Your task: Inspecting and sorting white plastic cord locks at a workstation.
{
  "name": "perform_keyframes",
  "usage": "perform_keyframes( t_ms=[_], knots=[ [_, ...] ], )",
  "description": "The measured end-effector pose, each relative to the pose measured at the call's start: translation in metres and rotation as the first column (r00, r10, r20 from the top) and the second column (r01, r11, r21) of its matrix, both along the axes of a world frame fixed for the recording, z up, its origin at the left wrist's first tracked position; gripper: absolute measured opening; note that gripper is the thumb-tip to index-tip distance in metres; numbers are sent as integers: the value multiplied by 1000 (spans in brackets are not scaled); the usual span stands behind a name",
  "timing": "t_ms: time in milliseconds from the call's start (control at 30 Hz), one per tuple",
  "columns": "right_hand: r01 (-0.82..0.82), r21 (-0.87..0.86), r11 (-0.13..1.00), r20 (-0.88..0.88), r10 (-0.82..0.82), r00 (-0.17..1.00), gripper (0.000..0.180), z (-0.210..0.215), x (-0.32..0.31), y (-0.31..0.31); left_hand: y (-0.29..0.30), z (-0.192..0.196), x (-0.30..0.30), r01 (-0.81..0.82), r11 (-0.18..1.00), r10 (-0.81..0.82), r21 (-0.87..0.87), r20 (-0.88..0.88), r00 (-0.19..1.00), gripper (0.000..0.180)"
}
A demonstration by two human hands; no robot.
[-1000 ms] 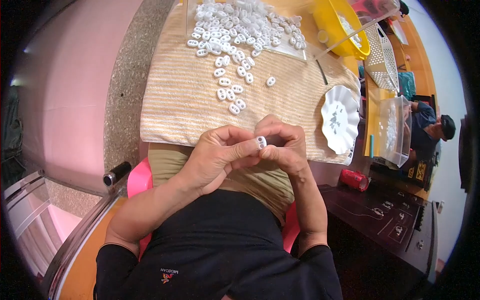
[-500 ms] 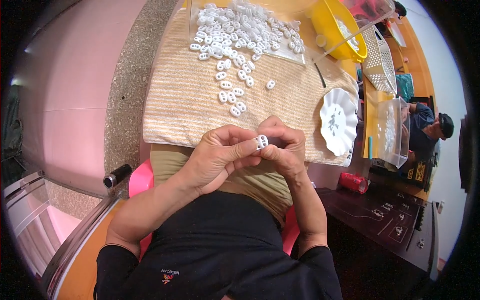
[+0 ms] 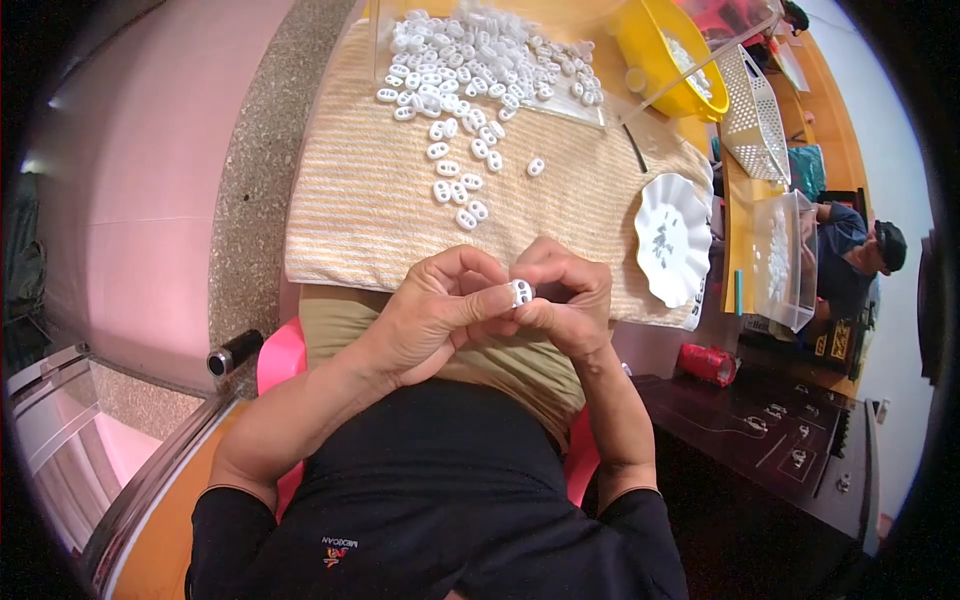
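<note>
Just over the near edge of the towel, my left hand (image 3: 440,315) pinches a small white oval plastic piece with two holes (image 3: 521,292) between thumb and fingers. My right hand (image 3: 572,300) grips the same piece from the other side, its thumb and forefinger against it. Dark marks show in the holes of the held piece. Several matching white pieces (image 3: 447,168) lie loose on the striped towel (image 3: 350,200) beyond my hands. A larger heap of them (image 3: 470,55) spreads from a clear tray (image 3: 570,112). Right of my hands, a white scalloped dish (image 3: 687,278) holds small dark bits.
A thin black strip (image 3: 636,148) lies on the towel's right part. Farther right stand a yellow basin (image 3: 630,50), a white perforated basket (image 3: 750,120) and a clear bin (image 3: 800,300) of white pieces. Another person (image 3: 850,255) sits beyond. A red can (image 3: 706,365) lies near the dark board.
The held piece has turned slightly between my fingers, and my right fingers have shifted a little on it. The view has moved slightly; the things on the table stay put.
</note>
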State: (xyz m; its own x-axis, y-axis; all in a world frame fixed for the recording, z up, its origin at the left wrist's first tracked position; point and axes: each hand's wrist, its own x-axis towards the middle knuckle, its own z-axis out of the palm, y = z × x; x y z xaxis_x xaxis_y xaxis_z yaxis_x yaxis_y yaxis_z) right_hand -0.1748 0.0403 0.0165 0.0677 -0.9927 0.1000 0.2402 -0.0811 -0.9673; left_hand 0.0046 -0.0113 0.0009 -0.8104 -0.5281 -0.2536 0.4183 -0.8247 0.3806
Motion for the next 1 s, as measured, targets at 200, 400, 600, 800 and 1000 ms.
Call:
perform_keyframes(
  t_ms=[200, 400, 600, 800, 1000],
  knots=[
    [6, -50, 999, -54, -9, 999, 25, 5, 1, 2, 1, 5, 0, 16, 1000, -16, -8, -23, 1000, 10],
    [53, -45, 998, -105, -57, 993, 28, 4, 7, 3, 2, 2, 0, 16, 1000, -16, -17, -12, 1000, 8],
    [95, -11, 995, -155, -96, 983, 30, 0, 3, 2, -4, -1, -2, 14, 998, -15, -62, -19, 1000, 10],
    [46, -71, 996, -206, -60, 977, 27, -5, 1, 1, -6, 0, 1, 24, 997, -24, -75, 7, 1000, 10],
    [76, -45, 996, -197, -83, 977, 27, -9, 1, 12, -2, 1, -1, 44, 993, -41, -112, 33, 999, 8]
  ],
)
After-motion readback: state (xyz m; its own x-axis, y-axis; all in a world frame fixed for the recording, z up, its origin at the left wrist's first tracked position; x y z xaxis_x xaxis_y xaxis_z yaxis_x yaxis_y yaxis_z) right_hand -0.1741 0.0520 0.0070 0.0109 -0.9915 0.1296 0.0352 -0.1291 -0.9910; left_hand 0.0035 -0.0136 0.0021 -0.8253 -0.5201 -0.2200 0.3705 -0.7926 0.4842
